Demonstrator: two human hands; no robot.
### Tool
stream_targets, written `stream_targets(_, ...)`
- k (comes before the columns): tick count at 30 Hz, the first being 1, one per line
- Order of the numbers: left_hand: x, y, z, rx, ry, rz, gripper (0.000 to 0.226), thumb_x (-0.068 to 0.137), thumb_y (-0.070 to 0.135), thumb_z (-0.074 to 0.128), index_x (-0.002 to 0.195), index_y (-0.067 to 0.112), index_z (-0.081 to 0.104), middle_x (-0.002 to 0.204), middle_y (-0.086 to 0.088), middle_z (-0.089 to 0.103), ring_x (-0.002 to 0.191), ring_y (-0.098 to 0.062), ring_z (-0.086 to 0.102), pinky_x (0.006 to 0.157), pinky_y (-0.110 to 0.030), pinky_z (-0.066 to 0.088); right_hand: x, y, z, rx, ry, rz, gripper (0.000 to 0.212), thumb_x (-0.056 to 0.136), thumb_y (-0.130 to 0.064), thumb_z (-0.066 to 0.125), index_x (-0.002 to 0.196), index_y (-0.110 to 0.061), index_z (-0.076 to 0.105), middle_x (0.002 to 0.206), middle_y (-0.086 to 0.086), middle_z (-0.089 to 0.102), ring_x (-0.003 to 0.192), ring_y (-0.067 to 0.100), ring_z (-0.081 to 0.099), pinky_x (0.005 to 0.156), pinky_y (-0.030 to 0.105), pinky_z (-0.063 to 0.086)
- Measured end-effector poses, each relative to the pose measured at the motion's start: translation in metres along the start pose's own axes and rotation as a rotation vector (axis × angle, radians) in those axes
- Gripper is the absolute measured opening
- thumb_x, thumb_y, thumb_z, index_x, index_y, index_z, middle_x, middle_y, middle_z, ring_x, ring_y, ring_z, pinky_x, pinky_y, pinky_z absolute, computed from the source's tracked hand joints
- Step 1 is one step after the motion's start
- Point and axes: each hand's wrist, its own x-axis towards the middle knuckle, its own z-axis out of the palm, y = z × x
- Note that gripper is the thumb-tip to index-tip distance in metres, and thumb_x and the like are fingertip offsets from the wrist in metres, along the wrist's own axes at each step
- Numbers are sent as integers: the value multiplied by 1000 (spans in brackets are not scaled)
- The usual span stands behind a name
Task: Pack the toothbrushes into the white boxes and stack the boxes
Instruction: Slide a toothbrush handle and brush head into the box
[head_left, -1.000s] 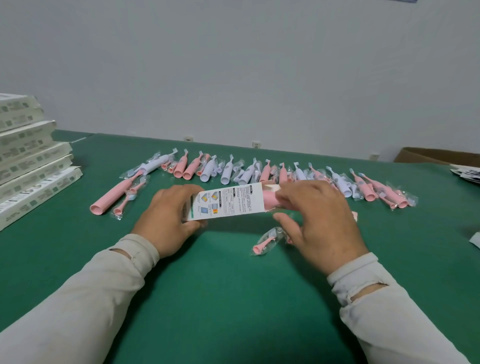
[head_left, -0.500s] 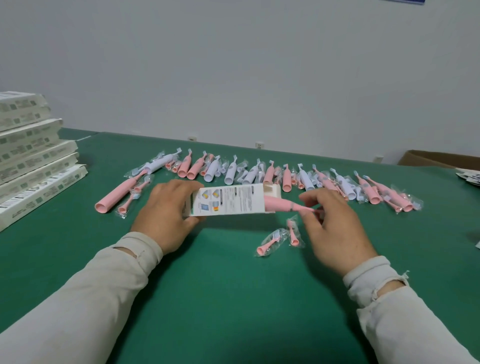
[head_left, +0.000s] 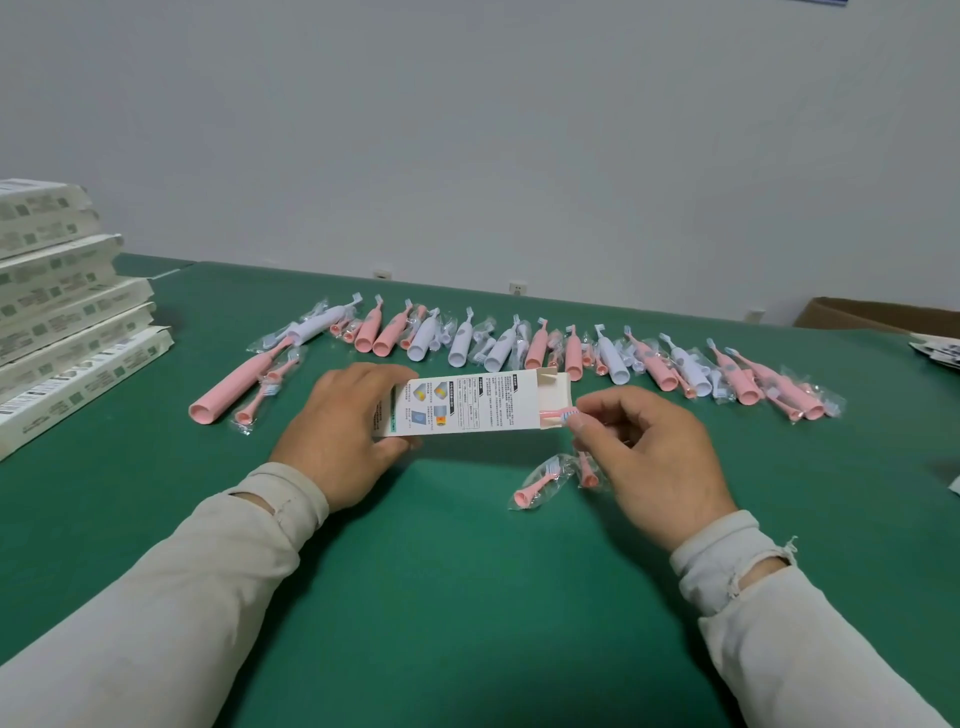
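Toothbrush (head_left: 557, 414), pink, is now almost fully inside the white box (head_left: 467, 405); only the bristle head and a short bit of neck stick out of the open right end. A second ago much more of the pink body was outside, half a second ago the neck still showed, so the insertion is nearly done. Judgement: next comes a last push, then the spare heads, then closing the flap.

Left hand (head_left: 340, 426) grips the box's left end, thumb under, fingers curled over the top, holding it just above the green table (head_left: 467, 597). Right hand (head_left: 649, 457) pinches the brush head between thumb and forefinger at the box mouth; its other fingers are curled loosely.

Two bagged pink brush heads (head_left: 540, 480) lie on the table just below the box mouth, one partly under the right hand. They came into view as that hand moved off them.

Row of bagged pink and white toothbrushes (head_left: 519, 345) waits behind, unpacked. Stack of white boxes (head_left: 62, 322) sits far left.

Hard to tell: how deep the handle sits inside the box, box text too small to read, stack cut by the frame edge so no count. Cardboard box (head_left: 878, 314) and papers at right edge are cropped.
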Motion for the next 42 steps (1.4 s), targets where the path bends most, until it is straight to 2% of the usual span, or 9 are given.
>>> stream_targets(7,-1,1,1,-1,0,23,59,80,27,79,132,37,51,129,14,52,115,-7,34,95,-31,34,-2,-2,-1,-77,-31,-88,12,88,-29,71,83,-39,74,82,-18,69,79,2,62,71,10,44)
stream_targets(11,-1,0,0,-17,8,9,58,80,29,78,130,39,52,128,15,52,113,-7,34,94,-35,37,-2,-1,-1,-113,-77,-87,26,87,-14,66,95,-38,72,105,-23,57,93,-1,54,77,7,38)
stream_targets(14,-1,1,0,-8,9,4,59,79,28,78,131,39,52,129,14,52,116,-11,36,95,-36,37,-1,0,-1,-94,-121,-56,32,85,-12,64,98,-41,70,114,-25,53,99,-6,53,82,6,38)
stream_targets(20,-1,3,-1,-1,18,-14,58,80,29,78,131,39,52,128,14,53,117,-13,36,94,-36,37,-2,3,4,-128,-114,-30,27,88,-19,66,112,-30,71,110,-21,58,91,-4,60,84,14,45)
stream_targets(26,0,4,-3,21,20,-30,58,81,33,77,132,40,51,129,13,54,119,-16,38,96,-40,39,-5,0,9,-88,-98,2,26,89,-16,65,109,-32,68,100,-15,59,77,-8,58,69,3,40)
stream_targets(30,0,6,-4,30,13,-39,58,81,35,77,132,41,49,129,13,53,119,-16,38,96,-44,42,-6,-1,9,-65,-83,36,32,90,-18,65,118,-32,63,102,-12,60,69,-9,56,68,11,42)
stream_targets(35,0,7,-4,33,6,-42,57,81,35,76,132,41,49,129,13,54,120,-17,39,96,-45,43,-7,-3,10,-90,-99,-2,32,90,-17,65,118,-31,67,108,-18,56,84,-6,58,73,1,40)
stream_targets(39,-1,7,-4,20,16,-31,58,81,34,77,132,40,50,129,12,54,118,-17,40,94,-41,41,-7,-2,11,-39,-147,11,35,90,-16,66,121,-33,67,112,-16,55,87,-1,60,81,8,43)
stream_targets(42,-1,6,-4,16,13,-29,58,81,33,77,132,40,50,129,12,54,117,-16,39,93,-40,40,-7,0,11,3,-176,32,35,90,-17,68,121,-33,67,113,-13,57,86,-1,61,77,7,42)
